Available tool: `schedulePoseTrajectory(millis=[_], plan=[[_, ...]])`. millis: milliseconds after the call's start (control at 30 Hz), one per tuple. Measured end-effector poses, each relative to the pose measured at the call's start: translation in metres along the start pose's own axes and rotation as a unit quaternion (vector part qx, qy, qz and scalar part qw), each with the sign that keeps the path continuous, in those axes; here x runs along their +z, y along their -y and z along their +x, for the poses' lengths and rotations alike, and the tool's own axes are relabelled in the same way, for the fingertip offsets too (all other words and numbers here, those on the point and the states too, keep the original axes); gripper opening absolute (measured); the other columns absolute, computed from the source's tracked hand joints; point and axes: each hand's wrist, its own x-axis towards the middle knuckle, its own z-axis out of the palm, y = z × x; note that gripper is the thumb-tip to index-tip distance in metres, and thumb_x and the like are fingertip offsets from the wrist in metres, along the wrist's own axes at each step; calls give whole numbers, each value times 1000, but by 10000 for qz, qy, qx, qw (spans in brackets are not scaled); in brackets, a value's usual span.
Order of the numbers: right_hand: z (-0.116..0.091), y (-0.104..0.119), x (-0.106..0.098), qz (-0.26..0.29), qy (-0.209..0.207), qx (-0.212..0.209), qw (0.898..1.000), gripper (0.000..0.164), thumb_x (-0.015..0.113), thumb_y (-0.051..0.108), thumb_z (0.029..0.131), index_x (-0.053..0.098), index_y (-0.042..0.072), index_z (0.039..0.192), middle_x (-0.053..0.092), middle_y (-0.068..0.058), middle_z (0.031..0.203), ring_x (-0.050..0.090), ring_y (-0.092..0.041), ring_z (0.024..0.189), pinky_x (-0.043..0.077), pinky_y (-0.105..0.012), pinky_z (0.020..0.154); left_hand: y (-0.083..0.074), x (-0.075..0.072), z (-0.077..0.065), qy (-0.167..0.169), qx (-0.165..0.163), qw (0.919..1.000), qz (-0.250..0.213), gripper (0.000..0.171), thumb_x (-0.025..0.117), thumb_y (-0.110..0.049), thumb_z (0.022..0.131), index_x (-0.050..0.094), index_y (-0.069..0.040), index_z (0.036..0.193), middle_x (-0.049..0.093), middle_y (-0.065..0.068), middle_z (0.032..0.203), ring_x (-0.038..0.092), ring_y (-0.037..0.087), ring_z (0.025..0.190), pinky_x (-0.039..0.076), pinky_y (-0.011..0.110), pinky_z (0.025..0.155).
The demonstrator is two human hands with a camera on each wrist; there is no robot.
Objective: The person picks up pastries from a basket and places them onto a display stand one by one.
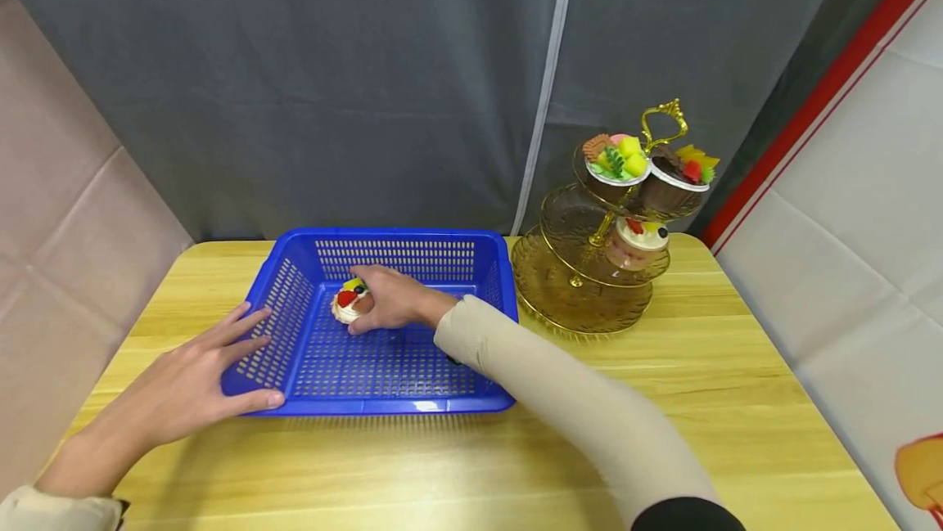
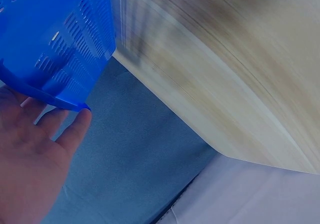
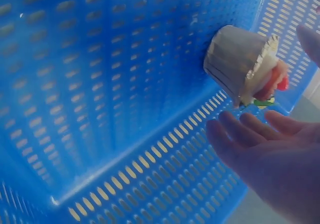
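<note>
A blue perforated plastic basket [image 1: 354, 407] stands on the wooden table. In it sits a fruit-topped toy cupcake [image 1: 343, 312] with white cream and a red piece on top; the right wrist view shows the cupcake's pale pleated cup [image 3: 232, 57]. My right hand [image 1: 394, 299] reaches into the basket around the cupcake's near side. In the right wrist view its fingers [image 3: 245, 129] are extended close beside the cupcake, with a gap visible. My left hand [image 1: 193, 388] rests on the basket's left rim, fingers spread and thumb along the front corner.
Right of the basket stands a three-tier gold-rimmed stand [image 1: 582, 310]. Two dark-cupped cupcakes [image 1: 615, 167] are on its top tier, a pink-and-white cupcake [image 1: 637, 245] on the middle one. A small dark item [image 1: 453, 360] shows under the right sleeve. A grey curtain [image 1: 354, 105] hangs behind.
</note>
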Motion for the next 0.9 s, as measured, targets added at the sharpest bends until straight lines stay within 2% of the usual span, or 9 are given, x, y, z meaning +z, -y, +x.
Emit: schedulePoseTrajectory(millis=[100, 400, 567, 733, 900], plan=[[2, -1, 5, -32, 9, 77, 10000, 90, 82, 31, 82, 35, 3, 153, 45, -12, 152, 41, -19, 140, 27, -21, 113, 0, 0, 0, -3, 0, 10000, -3, 84, 71, -67, 78, 66, 0, 128, 38, 12, 157, 31, 40, 144, 43, 72, 86], [4, -1, 13, -181, -233, 59, 9995, 79, 83, 22, 81, 42, 5, 146, 58, -8, 135, 54, -18, 123, 39, -23, 105, -1, -1, -1, -2, -2, 10000, -20, 83, 72, -66, 78, 66, 1, 127, 38, 12, 157, 31, 39, 145, 42, 73, 85], [4, -1, 15, -204, -306, 145, 9992, 80, 83, 19, 81, 40, 4, 147, 57, -9, 137, 55, -19, 123, 40, -24, 104, -1, -1, -1, -14, 4, 10000, -27, 83, 72, -66, 78, 66, 1, 127, 38, 12, 157, 30, 38, 145, 42, 72, 86], [5, 0, 17, -393, -403, 105, 9984, 74, 83, 22, 80, 46, 1, 141, 59, -9, 132, 56, -19, 122, 41, -22, 104, -2, -2, 0, 18, -18, 10000, -35, 83, 72, -66, 78, 66, 1, 127, 38, 12, 157, 30, 39, 145, 42, 73, 86], [3, 3, 18, -500, -455, 74, 9977, 62, 83, 23, 79, 53, 4, 131, 61, -3, 115, 58, -14, 106, 46, -21, 91, -2, -2, 0, 21, -13, 10000, -24, 83, 72, -66, 78, 66, 1, 127, 39, 13, 156, 30, 39, 146, 42, 72, 85]])
